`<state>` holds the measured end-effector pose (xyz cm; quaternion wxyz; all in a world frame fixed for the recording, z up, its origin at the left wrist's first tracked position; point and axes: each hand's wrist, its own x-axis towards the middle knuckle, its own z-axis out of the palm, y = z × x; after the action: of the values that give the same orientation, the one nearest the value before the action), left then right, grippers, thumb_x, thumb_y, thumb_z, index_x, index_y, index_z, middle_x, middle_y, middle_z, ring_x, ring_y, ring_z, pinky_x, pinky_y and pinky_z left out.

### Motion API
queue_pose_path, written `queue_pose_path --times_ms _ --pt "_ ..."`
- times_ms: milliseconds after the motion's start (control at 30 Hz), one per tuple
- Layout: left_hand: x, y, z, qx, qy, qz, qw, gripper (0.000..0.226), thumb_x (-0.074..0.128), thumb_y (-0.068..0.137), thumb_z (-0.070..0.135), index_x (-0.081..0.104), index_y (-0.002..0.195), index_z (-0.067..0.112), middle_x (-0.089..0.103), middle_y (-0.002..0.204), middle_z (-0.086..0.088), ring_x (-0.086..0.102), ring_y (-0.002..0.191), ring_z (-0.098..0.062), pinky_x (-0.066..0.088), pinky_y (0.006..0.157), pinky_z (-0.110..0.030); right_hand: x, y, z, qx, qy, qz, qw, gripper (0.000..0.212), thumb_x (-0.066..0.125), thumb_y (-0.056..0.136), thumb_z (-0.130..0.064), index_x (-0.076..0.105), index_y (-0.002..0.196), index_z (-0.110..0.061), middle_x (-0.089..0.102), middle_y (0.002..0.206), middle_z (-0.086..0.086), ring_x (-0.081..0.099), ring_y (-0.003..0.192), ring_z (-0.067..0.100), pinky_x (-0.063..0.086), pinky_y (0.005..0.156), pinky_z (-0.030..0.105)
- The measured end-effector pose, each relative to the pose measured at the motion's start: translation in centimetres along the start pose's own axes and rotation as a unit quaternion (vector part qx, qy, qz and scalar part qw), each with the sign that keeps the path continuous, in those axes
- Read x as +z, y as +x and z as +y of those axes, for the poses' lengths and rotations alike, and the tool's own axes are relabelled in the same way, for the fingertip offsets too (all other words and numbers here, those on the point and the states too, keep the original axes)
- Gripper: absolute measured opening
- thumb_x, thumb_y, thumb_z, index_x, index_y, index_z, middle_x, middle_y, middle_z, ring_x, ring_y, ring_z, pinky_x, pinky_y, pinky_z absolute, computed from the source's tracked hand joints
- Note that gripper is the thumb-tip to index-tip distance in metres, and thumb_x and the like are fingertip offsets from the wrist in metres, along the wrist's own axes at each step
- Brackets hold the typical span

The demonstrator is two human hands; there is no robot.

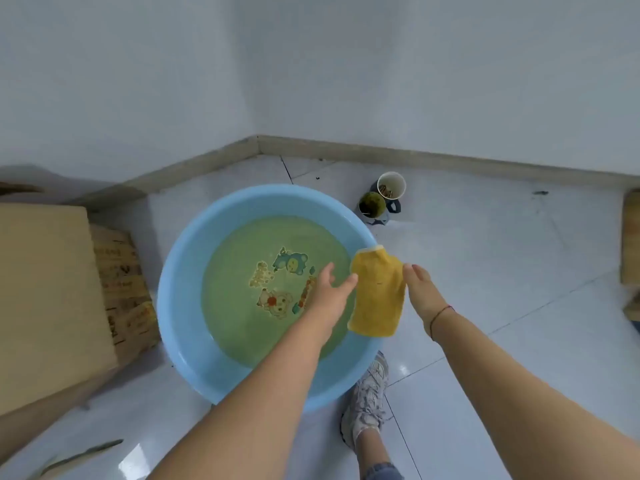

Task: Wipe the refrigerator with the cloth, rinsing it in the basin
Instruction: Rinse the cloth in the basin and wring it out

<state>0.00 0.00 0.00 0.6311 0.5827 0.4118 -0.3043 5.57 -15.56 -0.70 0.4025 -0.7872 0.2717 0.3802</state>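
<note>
A yellow cloth [378, 292] hangs spread out above the right rim of a light blue basin [180, 292] on the floor. My left hand [332, 289] pinches the cloth's left edge and my right hand [420, 289] holds its right edge. The basin holds murky greenish water over a cartoon print on its bottom. No refrigerator is in view.
A cardboard box [52, 299] stands left of the basin, touching a second printed box. Two cups [382, 197] sit on the white tiled floor near the wall corner. My shoe [367, 396] rests just right of the basin's near rim. Another box edge shows at far right.
</note>
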Motion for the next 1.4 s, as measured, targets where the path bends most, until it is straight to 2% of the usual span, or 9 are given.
queue_pose_path --times_ms 233,400,567,800,933,1033,1133,1300,1400 --pt "2.2 3.1 -1.6 -0.093 -0.061 -0.056 0.992 0.057 0.042 0.102 0.032 0.020 0.153 0.020 0.031 0.155 -0.007 0.035 0.139 -0.028 0.029 0.113 -0.046 0.5 1.3 0.7 0.026 0.050 -0.004 0.998 0.037 0.037 0.102 -0.031 0.051 0.128 -0.009 0.051 0.125 0.010 0.047 0.112 0.023 0.037 0.097 0.037" --pt "1.6 2.0 -2.4 -0.072 -0.112 -0.055 0.990 0.031 0.054 0.098 0.026 0.059 0.124 0.009 0.067 0.113 -0.006 0.064 0.092 -0.018 0.051 0.067 -0.024 0.6 -0.6 1.0 -0.109 0.002 0.124 0.986 0.014 0.054 0.094 -0.023 0.052 0.100 -0.009 0.052 0.085 0.001 0.047 0.081 0.018 0.041 0.067 0.027" --pt "-2.2 0.8 -3.6 0.044 -0.035 0.133 0.989 0.023 0.070 0.086 0.027 0.055 0.100 0.019 0.060 0.092 0.009 0.061 0.089 -0.016 0.051 0.081 -0.035 3.5 -4.4 -0.8 -0.220 -0.086 0.167 0.957 0.011 0.063 0.088 -0.020 0.052 0.091 -0.018 0.051 0.075 -0.006 0.047 0.067 0.007 0.036 0.059 0.018" --pt "-8.9 2.5 -6.3 0.049 0.042 0.310 0.949 0.044 0.072 0.084 0.024 0.032 0.065 0.017 0.038 0.061 0.004 0.034 0.052 -0.014 0.023 0.047 -0.025 12.2 -2.1 -1.4 -0.161 -0.149 0.149 0.964 0.019 0.064 0.088 -0.023 0.052 0.102 -0.020 0.057 0.105 -0.001 0.051 0.088 0.017 0.040 0.075 0.029" --pt "-10.8 3.4 -7.6 0.090 0.112 0.348 0.926 0.019 0.069 0.085 0.013 0.051 0.088 0.017 0.056 0.089 -0.001 0.055 0.078 -0.024 0.037 0.060 -0.024 16.4 -0.2 -0.6 -0.197 -0.272 0.140 0.931 0.041 0.058 0.090 -0.021 0.044 0.129 -0.020 0.040 0.135 0.006 0.043 0.121 0.029 0.039 0.096 0.041" --pt "-11.4 5.0 -9.8 0.169 0.366 0.335 0.851 0.067 0.074 0.074 0.022 0.049 0.137 0.018 0.045 0.144 -0.011 0.044 0.130 -0.033 0.028 0.106 -0.045 19.0 1.3 1.6 -0.244 -0.431 0.095 0.863 0.064 0.039 0.096 -0.046 0.011 0.152 -0.032 -0.001 0.160 0.006 0.003 0.145 0.028 -0.002 0.115 0.047" --pt "-11.9 7.0 -12.2 0.243 0.559 0.235 0.757 0.076 0.073 0.075 0.038 0.046 0.143 0.019 0.036 0.153 -0.012 0.025 0.143 -0.033 0.008 0.115 -0.052 20.6 2.5 3.7 -0.287 -0.512 0.066 0.807 0.074 -0.005 0.083 -0.067 -0.013 0.147 -0.032 -0.025 0.155 0.002 -0.014 0.144 0.026 -0.025 0.107 0.048" --pt "-12.6 8.7 -13.5 0.222 0.599 0.183 0.747 0.065 0.025 0.088 0.048 0.029 0.146 0.019 0.026 0.156 -0.009 0.020 0.146 -0.029 0.004 0.116 -0.049 21.7 4.1 4.6 -0.271 -0.547 0.072 0.788 0.075 -0.011 0.086 -0.069 0.000 0.149 -0.030 0.007 0.159 0.009 0.011 0.145 0.032 -0.013 0.113 0.052" --pt "-12.7 8.9 -13.3 0.215 0.577 0.170 0.770 0.063 0.033 0.092 0.046 0.019 0.148 0.020 0.027 0.156 -0.006 0.027 0.144 -0.032 0.001 0.114 -0.048 21.3 4.5 4.7 -0.270 -0.564 0.028 0.780 0.077 -0.016 0.073 -0.072 -0.026 0.141 -0.037 -0.030 0.153 0.000 -0.016 0.145 0.030 -0.037 0.100 0.046"
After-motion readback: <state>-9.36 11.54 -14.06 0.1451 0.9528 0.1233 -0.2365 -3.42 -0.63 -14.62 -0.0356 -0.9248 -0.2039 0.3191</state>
